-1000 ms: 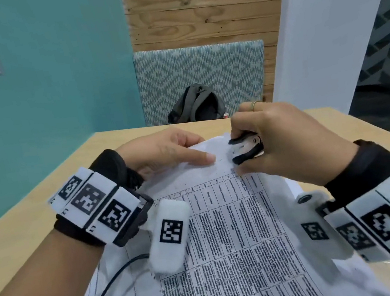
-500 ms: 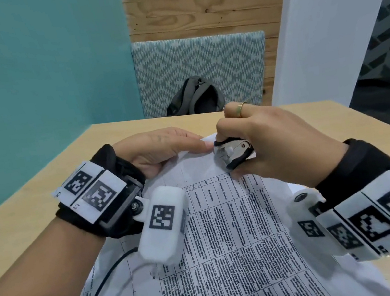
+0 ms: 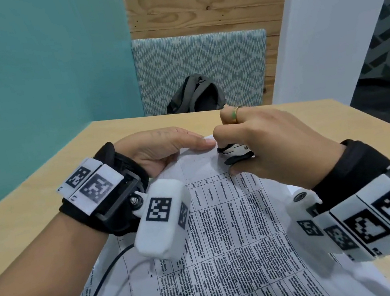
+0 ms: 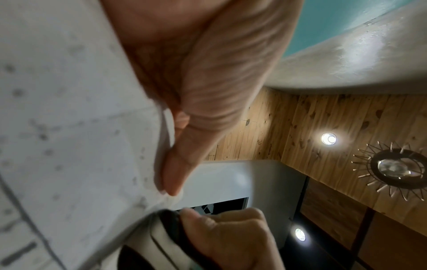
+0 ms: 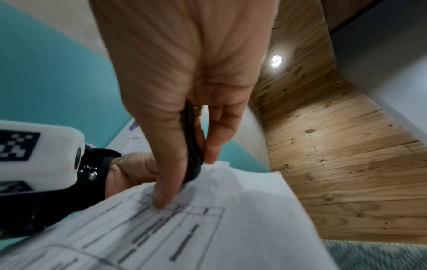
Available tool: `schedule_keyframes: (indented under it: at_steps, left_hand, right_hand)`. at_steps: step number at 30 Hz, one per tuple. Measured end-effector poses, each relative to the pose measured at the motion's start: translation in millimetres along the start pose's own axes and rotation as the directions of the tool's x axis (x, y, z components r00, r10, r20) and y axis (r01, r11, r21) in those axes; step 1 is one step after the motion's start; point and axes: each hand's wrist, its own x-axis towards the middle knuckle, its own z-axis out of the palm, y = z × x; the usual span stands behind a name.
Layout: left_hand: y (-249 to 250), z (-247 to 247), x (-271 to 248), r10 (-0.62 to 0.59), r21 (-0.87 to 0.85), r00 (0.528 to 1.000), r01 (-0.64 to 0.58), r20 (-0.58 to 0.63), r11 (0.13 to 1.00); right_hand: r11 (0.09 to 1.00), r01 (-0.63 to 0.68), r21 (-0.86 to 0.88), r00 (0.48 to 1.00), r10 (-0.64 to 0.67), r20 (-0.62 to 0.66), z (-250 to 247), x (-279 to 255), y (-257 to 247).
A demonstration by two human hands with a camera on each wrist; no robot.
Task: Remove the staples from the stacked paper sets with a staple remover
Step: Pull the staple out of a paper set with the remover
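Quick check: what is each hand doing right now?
Left hand: open, fingers flat on the paper.
Right hand: gripping the staple remover.

The left hand (image 3: 163, 150) lies left of centre in the head view, palm down, its forefinger stretched straight toward the right with the tip flat on the paper's far corner. The right hand (image 3: 273, 145) sits just right of it at frame centre, fingers curled and thumb beneath, pinching the staple remover (image 3: 234, 152). Both forearms enter from the lower corners, each wrist strapped in black.
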Motion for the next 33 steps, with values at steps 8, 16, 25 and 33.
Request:
schedule_keyframes:
  at_steps: [8,16,25,33]
  left_hand:
    - [3,-2,-2,-0.024,-0.010,0.999,0.023,-0.023,1.000]
    - [3,-1,0,0.003,0.077,0.996,0.004,-0.094,0.997]
    - [2,-3,-1,-0.005,0.041,0.999,0.007,-0.046,0.999]
    - [0,-5,2,-0.016,0.031,0.998,0.018,-0.052,0.999]
  right_hand:
    - [0.997,-0.055,-0.048,0.989,0.061,0.137,-8,-2,-1]
    - [0.984,-0.166,0.056,0.953,0.146,0.267,-9,-1,-1]
    - [1.000,-0.025,0.011,0.993,0.024,0.116,-6,-2,1]
    - [0.999,0.034,0.002,0.997,-0.034,0.073,0,-2,3]
